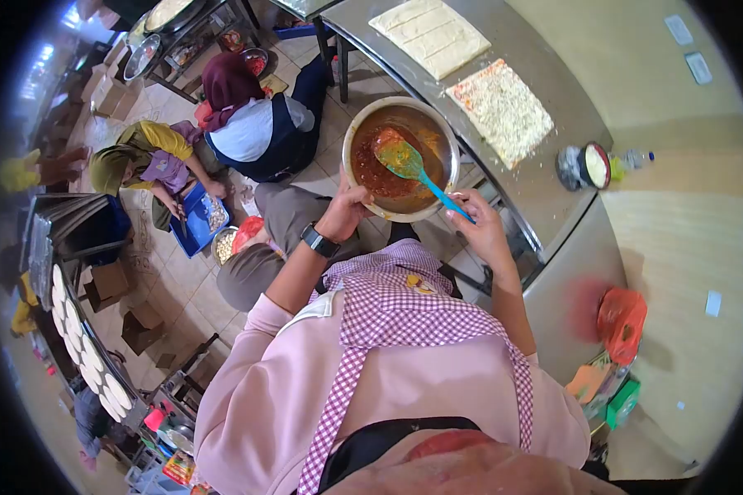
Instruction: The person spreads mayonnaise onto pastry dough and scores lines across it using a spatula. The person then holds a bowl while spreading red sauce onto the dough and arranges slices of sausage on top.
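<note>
My left hand (345, 211) grips the rim of a metal bowl (448, 136) and holds it up in front of me. Red-orange sauce (376, 177) coats the bottom and inner wall. My right hand (480, 224) has its fingers closed round the handle of a turquoise spatula (437, 191). The spatula's head lies inside the bowl, smeared with sauce. To the right of the bowl, on the metal table (553, 95), rest a slab of dough topped with grated cheese (504, 111) over some red sauce and a plain dough sheet (429, 37) scored into strips.
A small bowl of white shreds (596, 165) stands at the table's right end. Co-workers (260, 132) sit on the floor to the left, near a blue tray (196, 223). Pale dough rounds (87, 346) cover a far-left table. A red plastic bag (622, 326) is at right.
</note>
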`<state>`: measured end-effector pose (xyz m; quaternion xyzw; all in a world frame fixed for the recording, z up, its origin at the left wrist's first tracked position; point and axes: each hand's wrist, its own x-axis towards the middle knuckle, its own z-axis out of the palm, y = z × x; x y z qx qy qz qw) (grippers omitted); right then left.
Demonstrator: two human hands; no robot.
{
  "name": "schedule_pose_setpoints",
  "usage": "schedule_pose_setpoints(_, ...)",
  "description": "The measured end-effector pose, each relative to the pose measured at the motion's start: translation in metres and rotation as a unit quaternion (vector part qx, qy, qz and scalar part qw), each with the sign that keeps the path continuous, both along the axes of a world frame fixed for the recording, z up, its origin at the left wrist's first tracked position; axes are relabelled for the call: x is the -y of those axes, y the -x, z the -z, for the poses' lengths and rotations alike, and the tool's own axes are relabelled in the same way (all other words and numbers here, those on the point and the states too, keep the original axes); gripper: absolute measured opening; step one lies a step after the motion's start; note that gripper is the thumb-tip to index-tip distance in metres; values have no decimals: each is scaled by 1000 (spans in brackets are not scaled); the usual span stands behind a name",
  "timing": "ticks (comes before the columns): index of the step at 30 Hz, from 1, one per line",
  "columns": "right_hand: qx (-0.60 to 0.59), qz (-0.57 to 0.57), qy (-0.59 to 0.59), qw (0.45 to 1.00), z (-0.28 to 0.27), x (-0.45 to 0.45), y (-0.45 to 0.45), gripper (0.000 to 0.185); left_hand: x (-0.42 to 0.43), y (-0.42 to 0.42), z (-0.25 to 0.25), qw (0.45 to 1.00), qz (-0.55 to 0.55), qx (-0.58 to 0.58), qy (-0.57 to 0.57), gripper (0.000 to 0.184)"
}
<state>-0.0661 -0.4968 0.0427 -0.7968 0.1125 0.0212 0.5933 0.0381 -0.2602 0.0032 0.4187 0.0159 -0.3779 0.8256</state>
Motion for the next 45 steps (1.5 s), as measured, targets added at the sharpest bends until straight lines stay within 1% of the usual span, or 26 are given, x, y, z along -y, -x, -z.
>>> schedule_pose_setpoints(1, -19, -7, -27, 999, 4, 11, -15, 27, 6, -10, 5, 1000, -7, 0, -1, 79)
schedule_pose_setpoints(3, 21, -22, -49, 998, 3, 34, -50, 27, 23, -35, 9, 998, -48, -36, 11, 77)
schedule_pose_setpoints(5, -50, -13, -117, 992, -3, 56, -83, 27, 40, -54, 2, 996, -65, -58, 13, 73)
schedule_pose_setpoints(7, -57, -21, -91, 994, -12, 78, -118, 27, 52, -73, -4, 990, -124, -66, -29, 39)
schedule_pose_setpoints(9, -44, -5, -134, 990, -13, 97, -155, 26, 53, -91, 10, 988, -138, -67, -17, 41)
schedule_pose_setpoints(11, -64, -10, -119, 991, -8, 119, -196, 25, 51, -107, 14, 985, -159, -67, 1, 44)
schedule_pose_setpoints(13, -57, 6, -64, 996, 7, 136, -237, 25, 47, -120, 11, 983, -171, -70, -6, 46)
schedule_pose_setpoints(14, -61, 3, -65, 996, 19, 144, -257, 25, 43, -125, 11, 980, -184, -79, -10, 47)
schedule_pose_setpoints(15, -19, 11, 60, 998, 34, 151, -276, 24, 37, -131, 11, 977, -196, -86, -14, 48)
schedule_pose_setpoints(16, 25, 19, 184, 982, 43, 153, -294, 23, 22, -134, 32, 970, -216, -108, 8, 49)
schedule_pose_setpoints(17, 23, 20, 183, 983, 42, 151, -311, 23, 17, -142, 28, 970, -215, -110, 6, 49)
schedule_pose_setpoints(18, 33, 29, 292, 955, 41, 149, -326, 23, 11, -150, 24, 968, -224, -112, -7, 49)
schedule_pose_setpoints(20, 43, 29, 480, 876, 41, 137, -363, 26, -3, -183, 1, 967, -231, -105, -34, 48)
schedule_pose_setpoints(21, 36, 34, 480, 876, 41, 133, -371, 26, -11, -195, 0, 968, -224, -108, -36, 48)
schedule_pose_setpoints(23, -34, 15, 559, 828, 36, 125, -383, 31, -28, -223, 2, 966, -221, -125, -38, 41)
schedule_pose_setpoints(24, -42, 18, 582, 812, 33, 120, -386, 37, -37, -235, 1, 968, -206, -144, -25, 42)
schedule_pose_setpoints(25, -51, 13, 583, 810, 30, 116, -389, 37, -44, -245, 2, 966, -205, -155, -26, 42)
schedule_pose_setpoints(27, -97, 18, 633, 768, 25, 106, -394, 44, -58, -267, 4, 976, -179, -110, -53, 43)
schedule_pose_setpoints(29, -110, -1, 635, 765, 27, 98, -387, 44, -75, -282, 23, 980, -157, -110, -49, 43)
schedule_pose_setpoints(31, -120, -21, 637, 762, 21, 84, -377, 45, -89, -290, 41, 974, -168, -148, -15, 42)
schedule_pose_setpoints(33, -103, -68, 598, 792, 4, 68, -363, 44, -87, -299, 42, 977, -160, -141, -11, 41)
schedule_pose_setpoints(35, -94, -62, 595, 796, -4, 68, -352, 43, -82, -297, 27, 981, -137, -131, -34, 42)
schedule_pose_setpoints(38, -122, 16, 635, 763, -3, 87, -371, 45, -67, -304, 10, 981, -134, -132, -46, 42)
schedule_pose_setpoints(41, -106, 48, 652, 749, 20, 105, -396, 44, -63, -306, 3, 984, -117, -127, -43, 44)
schedule_pose_setpoints(43, -135, 28, 648, 749, 20, 95, -395, 42, -58, -304, -2, 982, -129, -132, -46, 43)
schedule_pose_setpoints(45, -152, -57, 611, 775, 16, 83, -388, 42, -53, -310, -6, 978, -143, -143, -50, 43)
